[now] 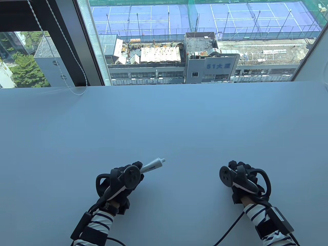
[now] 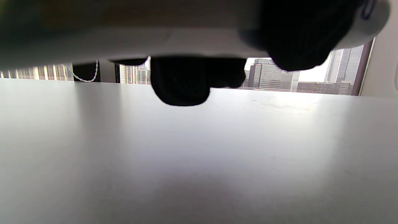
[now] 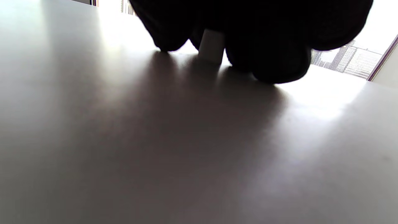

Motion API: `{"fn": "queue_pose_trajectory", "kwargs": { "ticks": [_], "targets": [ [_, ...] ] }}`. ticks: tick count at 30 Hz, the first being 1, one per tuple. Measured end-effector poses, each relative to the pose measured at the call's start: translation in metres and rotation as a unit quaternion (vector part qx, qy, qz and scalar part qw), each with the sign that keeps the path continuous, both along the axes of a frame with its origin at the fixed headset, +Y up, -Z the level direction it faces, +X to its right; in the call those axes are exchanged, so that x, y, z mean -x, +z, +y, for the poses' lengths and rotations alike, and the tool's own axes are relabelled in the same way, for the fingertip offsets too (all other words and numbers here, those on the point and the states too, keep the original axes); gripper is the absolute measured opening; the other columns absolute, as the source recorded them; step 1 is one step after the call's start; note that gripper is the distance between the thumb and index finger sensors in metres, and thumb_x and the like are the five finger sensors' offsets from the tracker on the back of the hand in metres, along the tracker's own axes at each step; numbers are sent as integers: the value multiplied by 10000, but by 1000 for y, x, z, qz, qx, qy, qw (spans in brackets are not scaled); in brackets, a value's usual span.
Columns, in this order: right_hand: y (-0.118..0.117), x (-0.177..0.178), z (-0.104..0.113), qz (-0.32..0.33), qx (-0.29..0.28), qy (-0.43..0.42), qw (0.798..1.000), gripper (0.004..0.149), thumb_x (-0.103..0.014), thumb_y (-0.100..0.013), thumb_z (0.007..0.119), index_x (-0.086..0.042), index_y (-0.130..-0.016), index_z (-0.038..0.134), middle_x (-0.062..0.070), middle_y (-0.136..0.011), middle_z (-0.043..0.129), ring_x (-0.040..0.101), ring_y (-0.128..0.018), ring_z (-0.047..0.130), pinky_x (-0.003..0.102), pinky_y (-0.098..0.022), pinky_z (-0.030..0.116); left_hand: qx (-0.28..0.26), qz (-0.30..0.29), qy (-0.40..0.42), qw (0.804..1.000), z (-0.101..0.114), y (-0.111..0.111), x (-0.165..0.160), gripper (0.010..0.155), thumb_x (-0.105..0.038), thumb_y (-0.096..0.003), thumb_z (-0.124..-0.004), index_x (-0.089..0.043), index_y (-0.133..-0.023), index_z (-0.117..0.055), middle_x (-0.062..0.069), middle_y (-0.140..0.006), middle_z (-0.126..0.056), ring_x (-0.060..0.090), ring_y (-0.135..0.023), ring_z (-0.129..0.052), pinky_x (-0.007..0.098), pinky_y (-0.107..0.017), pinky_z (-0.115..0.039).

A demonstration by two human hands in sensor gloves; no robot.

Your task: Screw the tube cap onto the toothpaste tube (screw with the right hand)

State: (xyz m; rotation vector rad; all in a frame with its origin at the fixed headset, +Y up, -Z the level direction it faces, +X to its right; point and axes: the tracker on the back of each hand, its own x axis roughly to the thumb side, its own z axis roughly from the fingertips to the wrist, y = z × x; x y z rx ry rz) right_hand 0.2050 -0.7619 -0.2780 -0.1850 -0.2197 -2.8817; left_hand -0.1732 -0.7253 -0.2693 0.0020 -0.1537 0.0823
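Nearest the bench edge, two striped sleeves enter, each with a black module strapped to the forearm and a cable trailing off.

The left hand (image 1: 120,179) sits low over the white bench (image 1: 164,123), a tracker on its back. It grips the toothpaste tube (image 1: 153,165) around the rear part of the body; the fingers are curled around it. The tube projects forward and to the right from the hand, its bare threaded nozzle pointing away from the person and no cap fitted. In the left wrist view the tube body (image 2: 124,40) runs across the top of the frame with dark fingertips (image 2: 183,84) wrapped under it, clear of the bench surface.

The right hand (image 1: 242,178) is well apart from the left, on the right side of the bench. In the table view its fingers are hidden under the tracker. The right wrist view shows the gloved fingertips (image 3: 273,59) bunched down at the bench, pinching a small white tube cap (image 3: 211,46) between them; the cap's lower end is at or just above the surface, which one cannot tell.

Farther out, the bench runs bare to a window. A blind cord (image 1: 74,91) hangs at the left and loops onto the bench's far edge.
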Motion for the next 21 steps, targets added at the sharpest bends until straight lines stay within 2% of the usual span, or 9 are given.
{"fn": "queue_pose_trajectory", "kwargs": {
  "ticks": [9, 13, 18, 20, 21],
  "targets": [
    [1, 4, 0, 11, -8, 8, 1000, 380, -156, -603, 713, 43, -926, 689, 329, -780, 813, 434, -577, 868, 619, -452, 709, 7, -15, 4, 1000, 0, 1, -3, 705, -680, -381, -816, -318, -968, -673, 65, -892, -834, 288, -780, -901, 462, -672, -732],
    [3, 7, 5, 17, -23, -21, 999, 373, -142, -584, 735, 32, -913, 714, 321, -779, 825, 434, -576, 876, 618, -449, 719, 0, -30, 8, 1000, 4, 3, -7, 703, -696, -379, -808, -315, -958, -689, 64, -878, -846, 285, -770, -907, 459, -670, -734],
    [10, 19, 30, 43, -60, -129, 989, 392, -115, -562, 754, 22, -926, 704, 340, -824, 782, 447, -618, 858, 624, -471, 714, -26, -54, 20, 998, 13, 11, -17, 704, -700, -380, -804, -315, -958, -688, 61, -877, -847, 283, -767, -909, 457, -669, -737],
    [14, 21, 40, 59, -66, -223, 971, 395, -107, -551, 760, 18, -921, 703, 341, -841, 765, 451, -637, 851, 628, -483, 712, -38, -65, 24, 997, 17, 15, -20, 703, -700, -381, -803, -316, -957, -687, 60, -877, -847, 281, -767, -910, 457, -668, -736],
    [17, 21, 45, 67, -73, -303, 948, 392, -98, -544, 764, 19, -914, 707, 344, -847, 759, 459, -645, 848, 634, -488, 708, -45, -71, 27, 996, 19, 17, -23, 704, -701, -380, -802, -315, -958, -687, 62, -876, -847, 282, -766, -910, 456, -668, -737]
  ]
}}
